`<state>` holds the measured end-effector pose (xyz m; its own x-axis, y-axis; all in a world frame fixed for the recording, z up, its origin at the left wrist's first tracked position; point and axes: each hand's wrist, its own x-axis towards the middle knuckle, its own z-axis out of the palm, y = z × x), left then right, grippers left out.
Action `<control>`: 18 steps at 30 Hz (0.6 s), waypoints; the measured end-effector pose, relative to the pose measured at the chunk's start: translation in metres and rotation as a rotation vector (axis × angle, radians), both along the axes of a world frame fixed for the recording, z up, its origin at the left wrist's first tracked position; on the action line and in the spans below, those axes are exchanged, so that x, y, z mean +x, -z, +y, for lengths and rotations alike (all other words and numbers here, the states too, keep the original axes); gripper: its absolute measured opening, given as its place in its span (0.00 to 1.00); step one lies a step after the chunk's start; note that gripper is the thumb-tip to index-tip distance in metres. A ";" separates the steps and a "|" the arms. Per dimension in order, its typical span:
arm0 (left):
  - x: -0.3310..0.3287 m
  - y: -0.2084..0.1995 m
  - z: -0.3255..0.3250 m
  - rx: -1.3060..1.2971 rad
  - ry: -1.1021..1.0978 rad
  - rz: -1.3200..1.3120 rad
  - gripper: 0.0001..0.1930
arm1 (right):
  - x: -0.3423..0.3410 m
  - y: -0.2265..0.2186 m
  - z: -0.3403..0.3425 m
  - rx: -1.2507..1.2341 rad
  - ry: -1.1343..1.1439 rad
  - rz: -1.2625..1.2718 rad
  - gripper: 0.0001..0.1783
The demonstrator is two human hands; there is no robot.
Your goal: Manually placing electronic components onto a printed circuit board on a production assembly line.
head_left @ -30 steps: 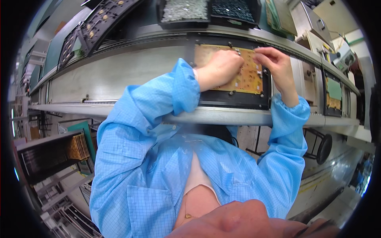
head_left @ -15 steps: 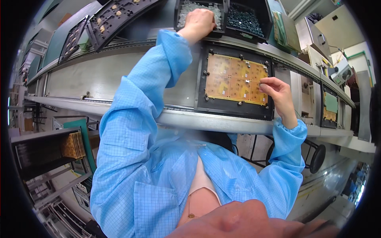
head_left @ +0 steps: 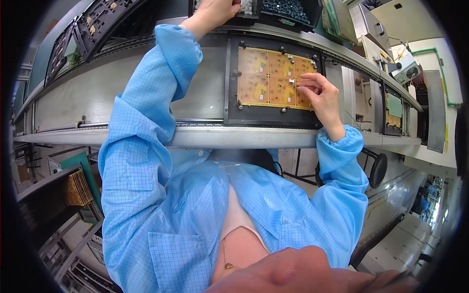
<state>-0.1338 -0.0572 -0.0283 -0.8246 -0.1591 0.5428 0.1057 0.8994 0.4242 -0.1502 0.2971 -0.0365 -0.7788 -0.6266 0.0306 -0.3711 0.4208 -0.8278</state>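
Observation:
My left hand (head_left: 212, 15) is at the top edge of the picture, over the front of a black bin with whitish clear small parts (head_left: 245, 7). Its visible fingers curl inward, and the frame edge cuts off the rest. My right hand (head_left: 320, 97) hovers over the right half of a yellow-brown circuit board panel (head_left: 254, 88), thumb and fingertips drawn together; a tiny dark spot shows at the tips, too small to name. Small white parts stand on the panel, one a white connector (head_left: 291, 81) beside my fingertips. A black frame (head_left: 273, 117) with knobs holds the panel.
A black bin of dark blue parts (head_left: 288, 10) adjoins the clear-parts bin. Green sheets (head_left: 337, 24) lean to its right. Black trays with pale parts (head_left: 100, 24) stand at upper left. A metal rail (head_left: 244, 137) runs along the near side; another framed board (head_left: 393, 107) sits farther right.
The view has shifted, so the bench sits higher and further left. My right hand has moved leftward over the panel, near the white connector. My left hand remains at the clear-parts bin.

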 end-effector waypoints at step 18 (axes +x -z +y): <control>0.013 -0.022 0.010 0.217 0.013 0.175 0.06 | 0.001 -0.002 -0.003 0.106 -0.005 0.238 0.11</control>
<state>-0.1204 -0.0476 -0.0065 -0.7236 -0.2779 0.6318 0.2051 0.7874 0.5813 -0.1487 0.2942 -0.0347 -0.7541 -0.6402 0.1468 -0.5527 0.4977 -0.6685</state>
